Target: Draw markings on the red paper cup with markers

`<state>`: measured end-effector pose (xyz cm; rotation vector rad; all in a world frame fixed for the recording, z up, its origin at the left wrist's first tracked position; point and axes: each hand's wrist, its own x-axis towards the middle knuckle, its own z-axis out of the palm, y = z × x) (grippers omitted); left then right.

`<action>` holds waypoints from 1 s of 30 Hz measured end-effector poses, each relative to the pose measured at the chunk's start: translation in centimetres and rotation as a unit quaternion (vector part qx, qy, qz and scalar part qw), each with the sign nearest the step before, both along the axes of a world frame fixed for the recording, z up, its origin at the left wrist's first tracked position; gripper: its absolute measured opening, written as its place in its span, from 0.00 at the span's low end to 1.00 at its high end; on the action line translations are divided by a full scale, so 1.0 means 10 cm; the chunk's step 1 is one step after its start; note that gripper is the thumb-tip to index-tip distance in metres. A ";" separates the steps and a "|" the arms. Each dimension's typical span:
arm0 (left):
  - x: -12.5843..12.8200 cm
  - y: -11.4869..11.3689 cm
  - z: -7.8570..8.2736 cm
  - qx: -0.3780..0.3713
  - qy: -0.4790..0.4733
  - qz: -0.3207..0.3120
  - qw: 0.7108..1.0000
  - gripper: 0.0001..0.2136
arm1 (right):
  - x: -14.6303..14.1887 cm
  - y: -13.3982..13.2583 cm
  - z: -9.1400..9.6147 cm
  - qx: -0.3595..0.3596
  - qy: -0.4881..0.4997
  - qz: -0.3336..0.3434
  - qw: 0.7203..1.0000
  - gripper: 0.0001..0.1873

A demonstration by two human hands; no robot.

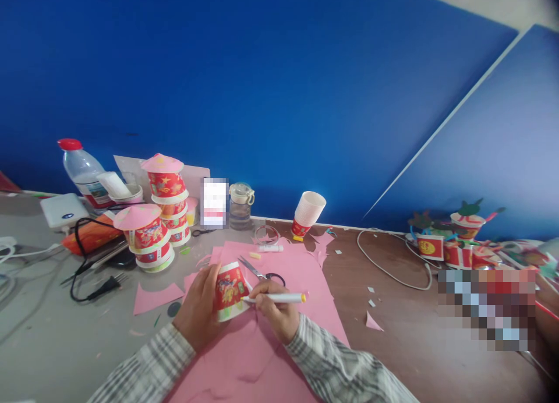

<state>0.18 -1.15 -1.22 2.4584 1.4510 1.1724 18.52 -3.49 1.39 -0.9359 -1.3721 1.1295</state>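
Note:
My left hand point(200, 307) is closed round a red patterned paper cup point(230, 289), held upside down on a pink paper sheet point(262, 356). In my right hand point(276, 310) is a white marker with a yellow cap point(279, 298), gripped like a pen, and its tip touches the cup's rim on the right side. Just behind the cup, scissors with black handles point(259, 272) lie on the pink paper.
At the left stand stacked red cups with pink cone lids point(151, 234), a water bottle point(82, 173), a white power bank point(63, 209) and a black cable point(94, 289). A tilted cup stack point(308, 212), a glue stick point(271, 248), a jar point(240, 205) and a white cord point(384, 263) lie behind. More cup crafts point(454, 243) are at right.

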 end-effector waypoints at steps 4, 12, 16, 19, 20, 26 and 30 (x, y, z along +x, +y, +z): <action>0.00 0.00 0.01 -0.004 -0.002 -0.001 1.000 0.42 | 0.00 0.00 -0.02 -0.006 -0.001 0.000 1.000 0.09; 0.00 0.00 -0.02 0.009 0.011 0.015 1.000 0.43 | 0.01 -0.01 0.02 0.016 0.002 0.005 1.000 0.09; 0.01 0.00 0.00 0.009 0.006 0.006 1.000 0.41 | 0.00 -0.05 0.09 0.049 -0.018 0.027 0.998 0.09; 0.01 0.00 0.02 0.009 0.004 0.001 1.000 0.41 | -0.01 -0.06 0.11 0.064 -0.032 0.024 0.997 0.09; 0.01 0.00 0.03 0.008 0.003 0.000 1.000 0.42 | -0.01 -0.06 0.11 0.066 -0.033 0.022 0.997 0.10; 0.00 0.00 0.02 0.005 0.008 0.001 1.000 0.43 | -0.04 -0.05 0.09 0.079 -0.042 0.016 0.996 0.10; 0.01 -0.01 0.00 0.000 0.013 0.006 1.000 0.42 | -0.05 -0.06 0.10 0.092 -0.054 0.011 0.994 0.09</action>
